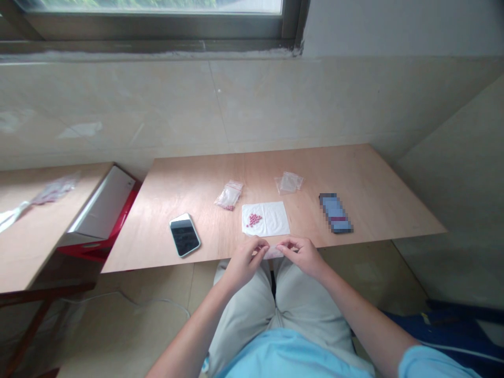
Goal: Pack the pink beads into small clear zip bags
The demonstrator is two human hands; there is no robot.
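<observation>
At the table's front edge, my left hand (249, 258) pinches one side of a small clear plastic bag (273, 253). The opposite side is pinched by my right hand (304, 255). The bag looks flat and see-through; whether anything is in it I cannot make out. Just beyond my hands lies a white cloth or tissue (275, 218) with fold creases. On its left half sits a loose cluster of small pinkish-red beads (254, 220). Behind the cloth to the left is a zip bag (229, 195) with some red beads in its lower corner.
More clear zip bags (289, 182) lie behind the cloth. A white-edged phone (185, 235) rests at the left, and a pixelated phone-like device (336, 213) at the right. Another table (51, 226) stands to the left, bearing a plastic bag (55, 190). A tiled wall bounds the back.
</observation>
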